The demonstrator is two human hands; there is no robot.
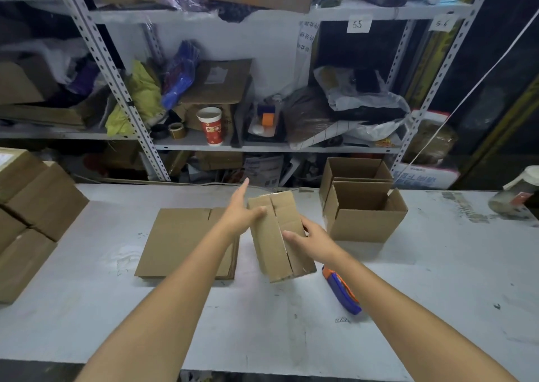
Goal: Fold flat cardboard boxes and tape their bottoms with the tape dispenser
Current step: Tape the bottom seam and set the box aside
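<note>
Head view. Farthest to the left of both hands, a stack of closed brown cardboard cartons [38, 206] sits at the edge of the white worktable [87, 294]. Nearer in, a pile of flat brown cardboard blanks [180, 241] lies on the table, partly under the left forearm.

The left hand [242, 209] is open, with fingers straight and pointing away from the person. Its thumb rests against the upper left edge of the small brown cardboard box [274, 250].

That box stands tilted between the two hands, its flap seams facing the camera and its lower end just beside the pile of blanks.

The right hand [309, 238] lies across the box's right side, fingers roughly straight and pressed on the flaps rather than curled round them — no tool is held.

A blue and orange tape dispenser [341, 291] lies on the table just beside the right forearm, on the person's side of the box and not touching it.

Right of the right hand, two open-topped brown cardboard boxes [364, 224] stand one behind the other. Well beyond them, at the far right edge, sits a blurred pale roll-shaped object [513, 198] — its nature cannot be told.

Behind the hands, a red and white paper cup [210, 125] stands on a grey metal shelf [186, 145].
</note>
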